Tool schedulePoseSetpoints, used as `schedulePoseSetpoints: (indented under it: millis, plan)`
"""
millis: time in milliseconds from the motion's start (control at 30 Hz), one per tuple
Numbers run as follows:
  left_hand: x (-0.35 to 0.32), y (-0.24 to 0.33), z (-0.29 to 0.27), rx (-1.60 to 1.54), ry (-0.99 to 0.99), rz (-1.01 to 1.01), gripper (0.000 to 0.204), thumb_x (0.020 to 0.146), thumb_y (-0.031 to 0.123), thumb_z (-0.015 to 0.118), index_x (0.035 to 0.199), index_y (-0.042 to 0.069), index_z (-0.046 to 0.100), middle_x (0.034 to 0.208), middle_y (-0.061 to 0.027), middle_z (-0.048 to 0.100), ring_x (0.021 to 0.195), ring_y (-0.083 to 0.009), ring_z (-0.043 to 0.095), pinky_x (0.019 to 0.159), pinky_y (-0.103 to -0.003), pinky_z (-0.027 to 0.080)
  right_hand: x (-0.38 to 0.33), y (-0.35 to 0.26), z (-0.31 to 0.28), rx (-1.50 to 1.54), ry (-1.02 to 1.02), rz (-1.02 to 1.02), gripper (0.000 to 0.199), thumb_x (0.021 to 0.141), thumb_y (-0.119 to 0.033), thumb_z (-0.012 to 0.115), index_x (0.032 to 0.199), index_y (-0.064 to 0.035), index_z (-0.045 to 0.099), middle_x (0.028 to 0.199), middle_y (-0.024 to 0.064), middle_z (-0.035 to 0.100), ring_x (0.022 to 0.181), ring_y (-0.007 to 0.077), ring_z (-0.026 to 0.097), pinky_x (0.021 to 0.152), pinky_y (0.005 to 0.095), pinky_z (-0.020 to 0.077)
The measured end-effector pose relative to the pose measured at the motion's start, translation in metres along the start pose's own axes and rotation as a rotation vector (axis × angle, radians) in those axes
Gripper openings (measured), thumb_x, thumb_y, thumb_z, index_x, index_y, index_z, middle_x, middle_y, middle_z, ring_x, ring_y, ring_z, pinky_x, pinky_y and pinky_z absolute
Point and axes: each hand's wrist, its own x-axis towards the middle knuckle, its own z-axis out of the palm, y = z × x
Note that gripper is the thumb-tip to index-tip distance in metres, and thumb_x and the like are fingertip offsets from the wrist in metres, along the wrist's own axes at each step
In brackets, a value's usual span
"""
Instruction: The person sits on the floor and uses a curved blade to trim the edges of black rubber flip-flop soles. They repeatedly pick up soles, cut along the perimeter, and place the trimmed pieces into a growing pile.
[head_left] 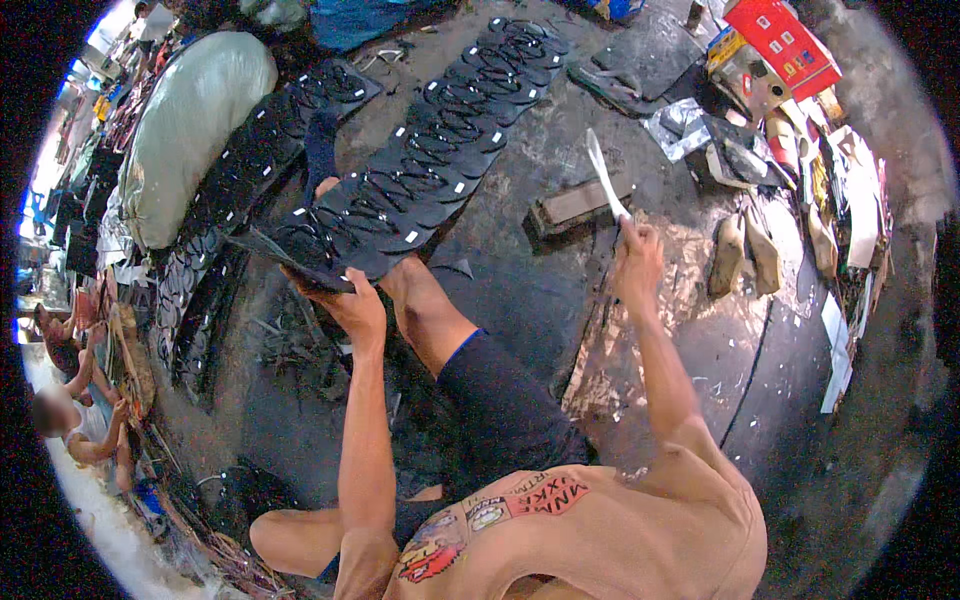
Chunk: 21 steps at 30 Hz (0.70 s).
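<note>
Left hand point(352, 305) gripped the near end of a black sandal sole point(318, 262), lowest in the overlapping row of soles point(430, 150) on the dark floor point(520, 290). Right hand point(637, 262) was closed around a white blade-like tool point(606, 175), raised, well right of the row.

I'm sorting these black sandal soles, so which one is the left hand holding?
The sole at the near end of the middle row, where the left hand pinches it and lifts it off the floor; the others lie flat, overlapping in rows.

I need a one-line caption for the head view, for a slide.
Seated on a dark floor, left hand grips a black sandal sole from overlapping rows; right hand raises a white blade.
</note>
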Motion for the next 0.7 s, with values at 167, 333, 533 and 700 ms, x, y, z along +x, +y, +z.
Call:
schedulePoseSetpoints:
  millis: [167, 333, 533, 700]
  plan:
    - [0.005, 0.019, 0.008, -0.067, 0.019, 0.089, 0.09, 0.094, 0.007, 0.057, 0.161, -0.011, 0.0, 0.168, -0.0356, 0.006, 0.158, -0.0467, 0.011, 0.13, -0.05, 0.011, 0.005, 0.012, 0.009, -0.134, -0.085, 0.162, 0.053, 0.092, -0.005, 0.061, 0.143, -0.0222, 0.062, 0.132, 0.0255, 0.055, 0.126, 0.0475, 0.053, 0.098, 0.0544, 0.0524]
    - [0.004, 0.013, 0.003, -0.088, 0.098, 0.045, 0.092, 0.093, 0.007, 0.058, 0.161, -0.01, -0.001, 0.168, -0.0351, 0.005, 0.158, -0.0467, 0.009, 0.13, -0.051, 0.01, -0.069, -0.026, -0.004, 0.072, -0.122, -0.074, 0.06, 0.086, 0.0, 0.067, 0.142, -0.0198, 0.062, 0.128, 0.0232, 0.055, 0.119, 0.0448, 0.056, 0.094, 0.054, 0.0522]
    - [-0.004, 0.021, 0.029, -0.135, 0.009, 0.074, 0.093, 0.094, 0.008, 0.06, 0.161, -0.01, -0.002, 0.168, -0.0351, 0.004, 0.158, -0.0467, 0.01, 0.13, -0.05, 0.01, 0.033, 0.029, -0.007, -0.132, 0.132, 0.095, 0.038, 0.097, -0.008, 0.062, 0.134, -0.0143, 0.067, 0.128, 0.0248, 0.056, 0.116, 0.0415, 0.056, 0.096, 0.049, 0.0515]
    - [0.011, -0.041, 0.017, -0.079, 0.04, 0.004, 0.094, 0.094, 0.007, 0.06, 0.16, -0.011, -0.004, 0.168, -0.0353, 0.005, 0.157, -0.047, 0.011, 0.13, -0.05, 0.011, -0.094, -0.015, -0.009, 0.137, -0.246, 0.026, 0.047, 0.097, -0.009, 0.064, 0.143, -0.0114, 0.062, 0.121, 0.0164, 0.06, 0.101, 0.0302, 0.063, 0.086, 0.0439, 0.0562]
